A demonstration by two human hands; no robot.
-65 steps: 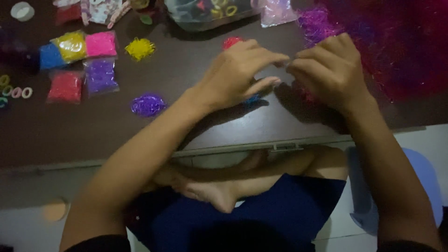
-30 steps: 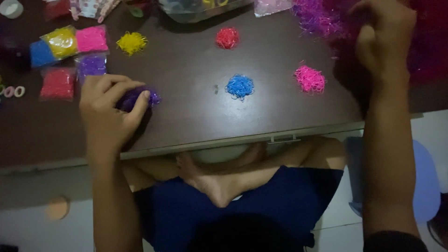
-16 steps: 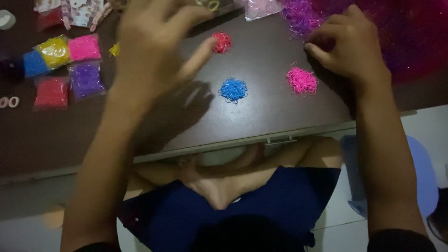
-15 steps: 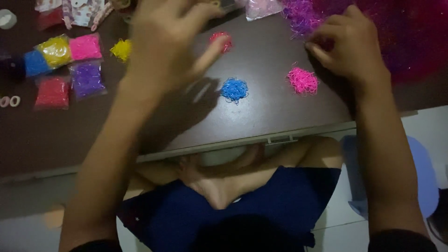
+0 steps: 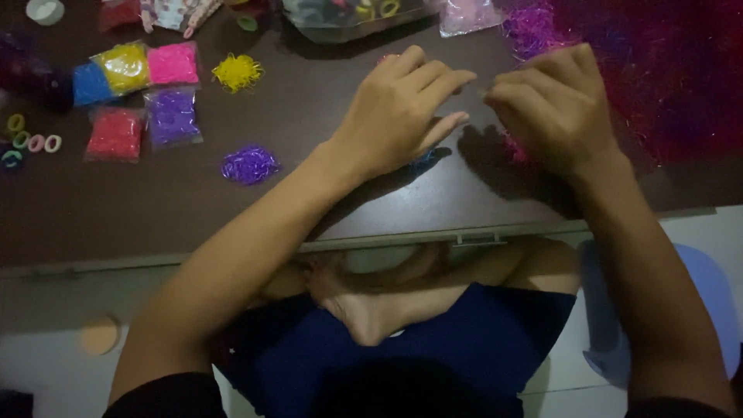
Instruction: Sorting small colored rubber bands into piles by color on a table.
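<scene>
Pink loose bands (image 5: 517,149) lie on the bench (image 5: 232,209) under your right hand (image 5: 553,108). I cannot tell what either grip holds; keep the left hand (image 5: 398,108) just beside it, fingertips close, working low.

One view only, from a head-worn camera looking steeply down from above the seated person. It faces forward over the near edge of the dark table (image 5: 232,209), which fills the upper half of the frame; the person's lap and crossed legs fill the lower half. The range is close: the left hand (image 5: 398,108) and right hand (image 5: 553,104) sit high and centre-right, both forearms running in from the bottom corners. No second view overlaps.
</scene>
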